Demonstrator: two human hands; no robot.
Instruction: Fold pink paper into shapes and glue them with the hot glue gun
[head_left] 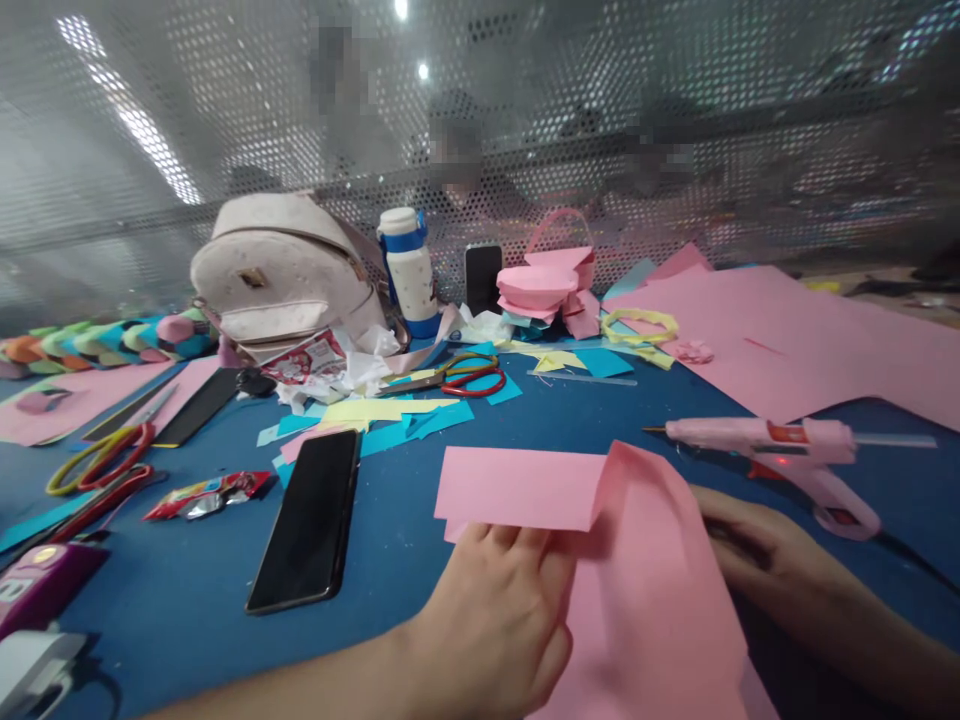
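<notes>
A large sheet of pink paper (pixel 645 600) lies in front of me, with a strip at its far end folded over and its right part bulging upward. My left hand (pixel 502 610) is on the sheet, fingers together, their tips hidden under the folded strip. At the sheet's raised right edge is my right hand (pixel 757 545), its fingers curled against the paper and partly hidden behind it. Just beyond that hand a pink hot glue gun (pixel 780 445) rests on its side, a red light showing and a clear glue stick in its back.
On the blue table (pixel 405 560) lie a black phone (pixel 311 520), scissors (pixel 472 378), more scissors (pixel 105 460), a snack wrapper (pixel 210 495) and paper scraps. Behind stand a backpack (pixel 292 270), a bottle (pixel 409 270) and a pink paper model (pixel 547 285). Large pink sheets (pixel 787 340) spread at right.
</notes>
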